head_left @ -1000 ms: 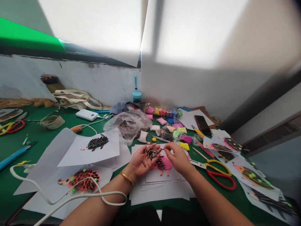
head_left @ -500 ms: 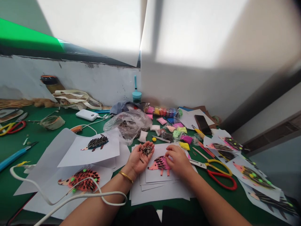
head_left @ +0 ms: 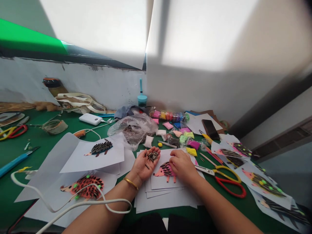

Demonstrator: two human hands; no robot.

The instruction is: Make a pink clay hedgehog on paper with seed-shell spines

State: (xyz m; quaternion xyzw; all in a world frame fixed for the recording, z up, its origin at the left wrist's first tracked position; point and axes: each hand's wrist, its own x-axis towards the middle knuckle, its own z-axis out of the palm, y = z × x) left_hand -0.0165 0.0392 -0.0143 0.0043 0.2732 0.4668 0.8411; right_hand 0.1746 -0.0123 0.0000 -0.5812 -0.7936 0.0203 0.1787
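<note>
My left hand (head_left: pixel 143 167) lies palm up, cupped around a small pile of striped sunflower seeds (head_left: pixel 153 156). Beside it, on a stack of white paper (head_left: pixel 158 185), is a pink clay hedgehog (head_left: pixel 163 173) with seeds set in rows on its back. Over the hedgehog's rear half, my right hand (head_left: pixel 183 166) is bent with fingertips drawn together at its back. Those fingers hide whatever is between them, along with part of the figure. Close to the right wrist lies a pair of scissors (head_left: pixel 218 174) with one yellow and one red handle.
A plastic bag of seeds (head_left: pixel 133 130) and packets of coloured clay (head_left: pixel 191 151) fill the middle. Finished hedgehog sheets lie at left (head_left: pixel 101 148) and right (head_left: pixel 263 185). A white cable (head_left: pixel 107 202) crosses above my left forearm. A phone (head_left: pixel 210 129) rests at back right.
My right hand has shifted slightly left, its fingertips lower and closer over the hedgehog's back. My left hand keeps its place with the seeds.
</note>
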